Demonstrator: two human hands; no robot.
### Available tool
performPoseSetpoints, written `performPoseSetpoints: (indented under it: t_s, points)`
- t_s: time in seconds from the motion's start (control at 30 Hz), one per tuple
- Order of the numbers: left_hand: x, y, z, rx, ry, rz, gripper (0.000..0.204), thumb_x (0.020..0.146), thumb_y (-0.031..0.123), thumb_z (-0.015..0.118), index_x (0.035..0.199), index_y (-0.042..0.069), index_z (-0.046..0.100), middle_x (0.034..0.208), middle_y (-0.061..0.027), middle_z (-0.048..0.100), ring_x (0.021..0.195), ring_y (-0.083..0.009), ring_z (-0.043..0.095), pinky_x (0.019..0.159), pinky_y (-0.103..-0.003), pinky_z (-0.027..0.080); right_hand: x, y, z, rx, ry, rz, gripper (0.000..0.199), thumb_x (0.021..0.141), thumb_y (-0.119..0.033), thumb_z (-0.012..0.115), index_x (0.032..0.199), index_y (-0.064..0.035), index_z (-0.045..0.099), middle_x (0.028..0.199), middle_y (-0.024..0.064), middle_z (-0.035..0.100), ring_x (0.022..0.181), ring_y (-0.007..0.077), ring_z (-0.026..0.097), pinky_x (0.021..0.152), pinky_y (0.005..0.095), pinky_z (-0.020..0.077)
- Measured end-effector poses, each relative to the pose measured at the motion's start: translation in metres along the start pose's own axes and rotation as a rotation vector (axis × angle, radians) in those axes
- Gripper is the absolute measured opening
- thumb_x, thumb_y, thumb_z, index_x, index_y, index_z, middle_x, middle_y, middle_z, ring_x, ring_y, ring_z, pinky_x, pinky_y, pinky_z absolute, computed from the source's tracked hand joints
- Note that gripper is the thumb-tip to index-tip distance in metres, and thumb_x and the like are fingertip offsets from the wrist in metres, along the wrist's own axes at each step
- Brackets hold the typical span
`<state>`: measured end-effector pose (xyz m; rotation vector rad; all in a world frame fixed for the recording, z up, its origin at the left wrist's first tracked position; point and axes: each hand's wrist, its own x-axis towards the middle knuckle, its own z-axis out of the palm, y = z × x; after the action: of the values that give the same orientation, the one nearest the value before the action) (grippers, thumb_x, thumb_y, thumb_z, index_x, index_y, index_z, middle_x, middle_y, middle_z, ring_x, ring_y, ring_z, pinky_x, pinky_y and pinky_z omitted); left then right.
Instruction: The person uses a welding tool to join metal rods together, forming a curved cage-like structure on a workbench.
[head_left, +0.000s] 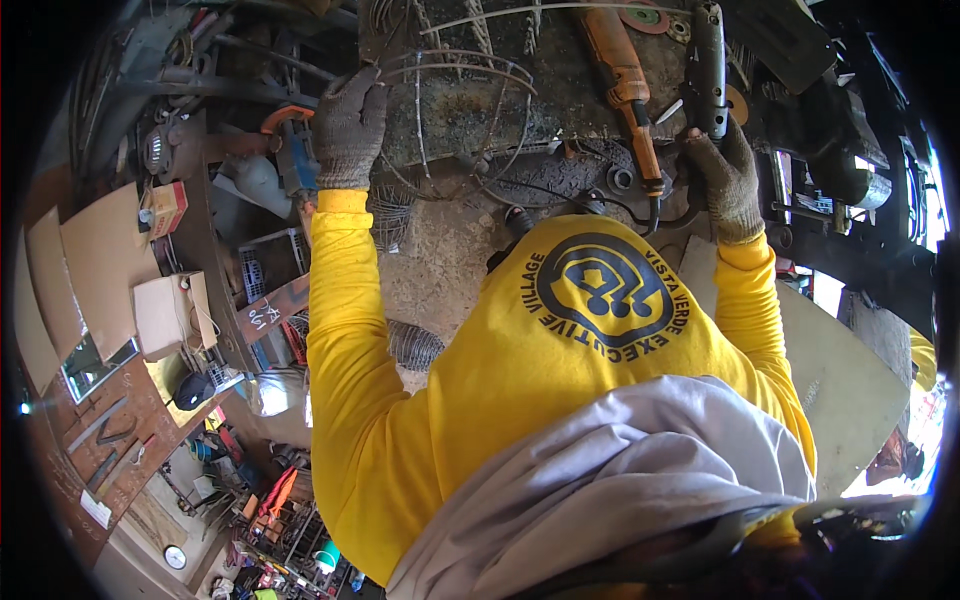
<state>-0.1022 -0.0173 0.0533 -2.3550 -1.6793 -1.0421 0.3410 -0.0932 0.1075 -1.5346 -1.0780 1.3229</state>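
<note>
The person wears a yellow long-sleeved shirt (pixel 560 340) and grey knit gloves. The left hand (pixel 350 125) rests on the edge of a dirty, rusty metal workbench (pixel 470 110), with its fingers curled down around a loop of thin wire (pixel 470 70) that lies on the bench top. The right hand (pixel 725 175) is closed around the bottom of a dark grinder tool (pixel 708 70), which points up and away on the right side of the bench. An orange power tool (pixel 625 85) lies on the bench between the two hands, just left of the dark one. Flat brown cardboard pieces (pixel 95 260) sit far off to the left.
</note>
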Motion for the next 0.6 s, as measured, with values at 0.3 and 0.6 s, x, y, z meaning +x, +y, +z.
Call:
performPoseSetpoints:
  t_s: [0.3, 0.6]
  points:
    - [-0.018, -0.009, 0.012, -0.128, 0.048, -0.095, 0.027, 0.089, 0.021, 0.072, 0.113, 0.008, 0.072, 0.106, -0.0138, 0.074, 0.098, -0.0303, 0.071, 0.087, -0.037, 0.054, 0.001, 0.005, -0.001, 0.03, 0.001, -0.007, 0.03, 0.096, -0.016, 0.067, 0.121, -0.0022, 0.056, 0.091, 0.0039, 0.064, 0.07, 0.009, 0.062, 0.063, 0.0238, 0.0513]
    - [-0.013, -0.003, 0.007, 0.051, 0.032, -0.081, 0.025, 0.087, 0.023, 0.074, 0.111, 0.014, 0.073, 0.106, -0.0121, 0.073, 0.096, -0.0323, 0.07, 0.086, -0.039, 0.054, 0.004, 0.009, -0.001, 0.069, -0.018, 0.001, 0.031, 0.096, -0.016, 0.067, 0.122, -0.0019, 0.056, 0.092, 0.0039, 0.064, 0.072, 0.0089, 0.062, 0.063, 0.0238, 0.0514]
